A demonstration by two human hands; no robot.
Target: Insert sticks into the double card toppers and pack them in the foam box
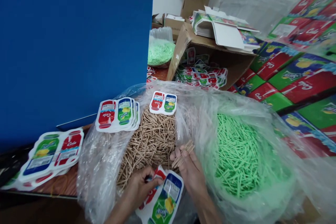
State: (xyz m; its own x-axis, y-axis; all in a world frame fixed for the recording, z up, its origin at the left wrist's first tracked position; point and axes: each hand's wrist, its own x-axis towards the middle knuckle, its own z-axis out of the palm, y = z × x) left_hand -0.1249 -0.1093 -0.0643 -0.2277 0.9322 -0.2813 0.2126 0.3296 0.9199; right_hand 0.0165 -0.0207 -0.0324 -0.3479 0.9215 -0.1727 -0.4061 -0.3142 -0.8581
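My left hand (138, 187) is closed on a printed twin-bottle packet (166, 203), its red Cola half partly behind my fingers and its green Sprite half facing up. Close beside it, my right hand (191, 169) grips a small bundle of brown sticks (189, 145). Both hands are at the near edge of a clear plastic bag full of loose brown sticks (149, 140). On this bag rest a single twin packet (163, 103) and a small stack of packets (115, 114). To the right, another clear bag holds light green sticks (237, 157).
More packets (54, 154) lie on the reddish table at left, beside a tall blue panel (76, 42). Behind the bags, an open cardboard box (181, 47) contains many packets. Printed Cola and Sprite cartons (296, 77) are stacked at right, partly under plastic.
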